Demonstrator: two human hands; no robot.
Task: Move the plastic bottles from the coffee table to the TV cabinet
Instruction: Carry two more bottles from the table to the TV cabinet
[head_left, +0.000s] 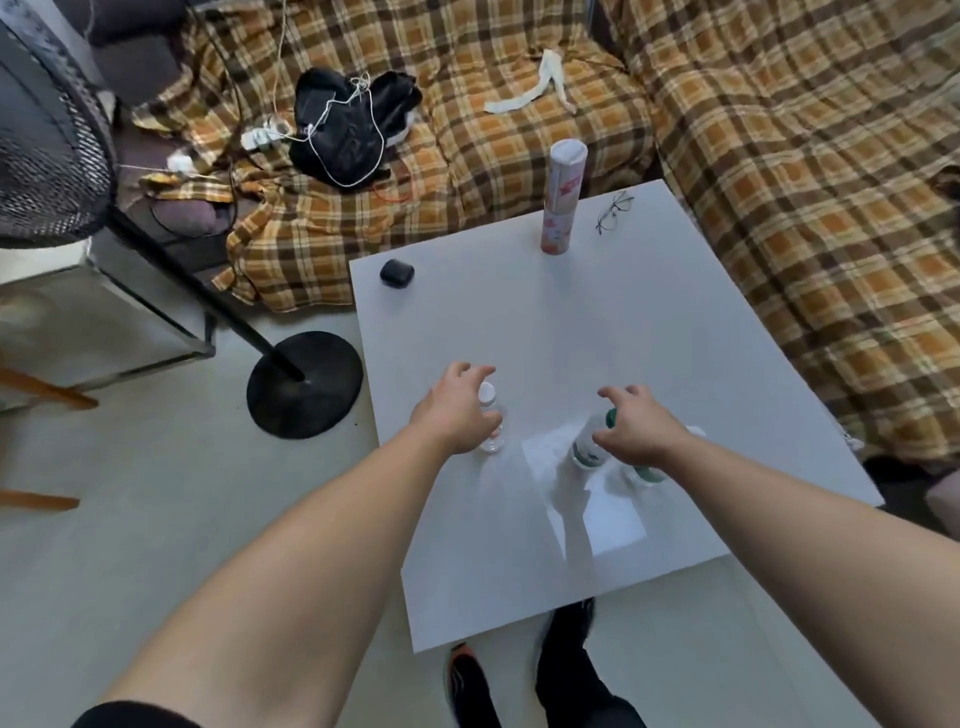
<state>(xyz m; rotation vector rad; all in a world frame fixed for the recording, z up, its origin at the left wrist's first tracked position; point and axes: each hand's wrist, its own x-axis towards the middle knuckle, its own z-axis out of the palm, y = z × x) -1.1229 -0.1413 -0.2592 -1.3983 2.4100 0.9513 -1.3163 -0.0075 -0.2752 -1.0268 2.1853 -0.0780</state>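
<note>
Three clear plastic bottles stand on the white coffee table (649, 322). The left one has a white cap (491, 415); my left hand (457, 410) curls around its left side with fingers apart, touching or nearly touching it. A bottle with a green cap and green label (589, 441) stands in the middle. My right hand (636, 431) hovers over it with fingers spread, not closed. A third bottle with a green label (641, 473) is mostly hidden under my right wrist. The TV cabinet is out of view.
On the table's far side stand a tall pink tube (561, 200), a pair of glasses (613, 210) and a small black case (396, 272). A plaid-covered sofa (779, 156) wraps the far and right sides. A fan's black base (304, 382) stands on the floor at left.
</note>
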